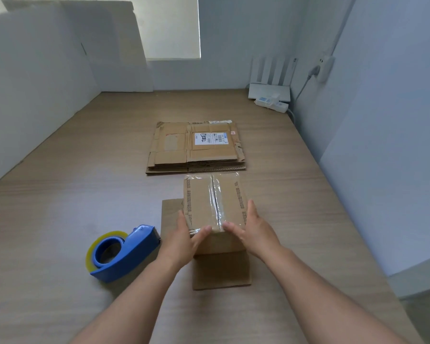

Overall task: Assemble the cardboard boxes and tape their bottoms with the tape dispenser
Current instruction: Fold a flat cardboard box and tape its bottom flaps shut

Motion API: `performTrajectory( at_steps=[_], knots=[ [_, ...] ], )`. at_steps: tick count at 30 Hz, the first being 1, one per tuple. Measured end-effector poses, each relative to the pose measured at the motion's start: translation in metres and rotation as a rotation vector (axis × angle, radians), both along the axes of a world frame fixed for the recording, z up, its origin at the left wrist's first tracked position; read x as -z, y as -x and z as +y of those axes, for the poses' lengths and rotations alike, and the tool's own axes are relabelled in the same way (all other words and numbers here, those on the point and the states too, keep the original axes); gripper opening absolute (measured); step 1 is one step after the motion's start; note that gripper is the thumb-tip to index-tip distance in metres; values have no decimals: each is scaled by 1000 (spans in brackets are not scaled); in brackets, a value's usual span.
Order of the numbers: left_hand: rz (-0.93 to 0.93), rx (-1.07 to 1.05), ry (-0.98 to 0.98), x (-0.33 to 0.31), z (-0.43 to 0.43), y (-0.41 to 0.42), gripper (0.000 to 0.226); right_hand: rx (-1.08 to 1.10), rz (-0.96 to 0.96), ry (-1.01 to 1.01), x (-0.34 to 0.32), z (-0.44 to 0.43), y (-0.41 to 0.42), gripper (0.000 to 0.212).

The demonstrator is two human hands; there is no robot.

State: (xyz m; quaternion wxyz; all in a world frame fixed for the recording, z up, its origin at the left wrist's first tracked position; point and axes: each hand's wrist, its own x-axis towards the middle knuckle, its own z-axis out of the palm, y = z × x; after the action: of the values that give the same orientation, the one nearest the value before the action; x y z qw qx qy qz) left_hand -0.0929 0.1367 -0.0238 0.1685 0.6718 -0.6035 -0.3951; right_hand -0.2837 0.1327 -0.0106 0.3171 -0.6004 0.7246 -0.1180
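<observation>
A small assembled cardboard box (212, 202) stands upside down on the wooden table, its bottom facing up with clear tape along the centre seam. Its open flaps spread flat on the table below. My left hand (184, 240) holds the box's near left side, thumb on the taped top edge. My right hand (252, 228) holds the near right side, thumb also on top. A blue tape dispenser (124, 254) with a roll of clear tape lies on the table to the left of my left hand, apart from it.
A stack of flattened cardboard boxes (196, 147) with a white label lies just beyond the small box. A white router (271, 81) and power strip (272, 104) sit at the far right corner. White foam boards (47, 70) line the left side.
</observation>
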Motion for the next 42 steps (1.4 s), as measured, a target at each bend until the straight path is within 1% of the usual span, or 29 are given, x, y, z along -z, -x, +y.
performTrajectory(
  at_steps=[2,4,5,7,8,9,10,12,13,15,16,17,19,21,22,24,28,30,32,35,39,42],
  knots=[
    [16,0,37,9,3,-2,81,-43,19,3,4,1,2,93],
    [114,-29,70,14,5,-4,68,-56,11,27,5,2,6,76],
    [146,-46,86,15,6,-6,61,-38,-10,47,7,1,9,66],
    [149,-82,109,15,7,-9,51,14,-75,83,13,-1,17,45],
    [142,-108,113,12,7,-10,45,48,-110,91,15,-4,21,43],
    [133,-147,111,10,4,-12,42,84,-136,95,16,-9,25,46],
    [125,-189,114,8,-1,-13,43,115,-146,89,15,-17,29,51],
    [125,-246,101,0,-15,-15,55,127,-151,72,11,-37,31,59],
    [161,-254,73,-5,-23,-13,61,120,-168,53,9,-48,29,62],
    [258,-267,-52,-16,-37,-4,75,128,-242,-21,5,-62,24,68],
    [282,-273,-131,-21,-42,2,76,143,-283,-66,4,-65,22,70],
    [271,-273,-196,-26,-45,7,75,156,-308,-107,2,-65,20,72],
    [228,-243,-257,-36,-48,11,78,169,-313,-171,-6,-61,19,76],
    [220,-209,-281,-49,-48,11,86,189,-334,-187,-21,-57,22,73],
    [225,-203,-278,-56,-50,10,85,200,-357,-174,-32,-56,23,69],
    [271,-195,-228,-79,-54,11,77,207,-410,-99,-59,-57,26,65],
    [491,-164,27,-126,-62,10,73,212,-533,165,-109,-59,29,70],
    [553,-231,132,-139,-59,8,75,285,-598,268,-125,-57,33,74],
    [570,-286,157,-142,-52,5,77,344,-629,299,-128,-52,37,78],
    [599,-298,45,-129,-35,0,75,390,-606,192,-109,-37,39,82],
    [508,-267,-105,-102,-8,-4,71,383,-568,8,-73,-12,36,82],
    [464,-315,-229,-89,2,-5,77,363,-509,-54,-58,-1,32,79]
  ],
)
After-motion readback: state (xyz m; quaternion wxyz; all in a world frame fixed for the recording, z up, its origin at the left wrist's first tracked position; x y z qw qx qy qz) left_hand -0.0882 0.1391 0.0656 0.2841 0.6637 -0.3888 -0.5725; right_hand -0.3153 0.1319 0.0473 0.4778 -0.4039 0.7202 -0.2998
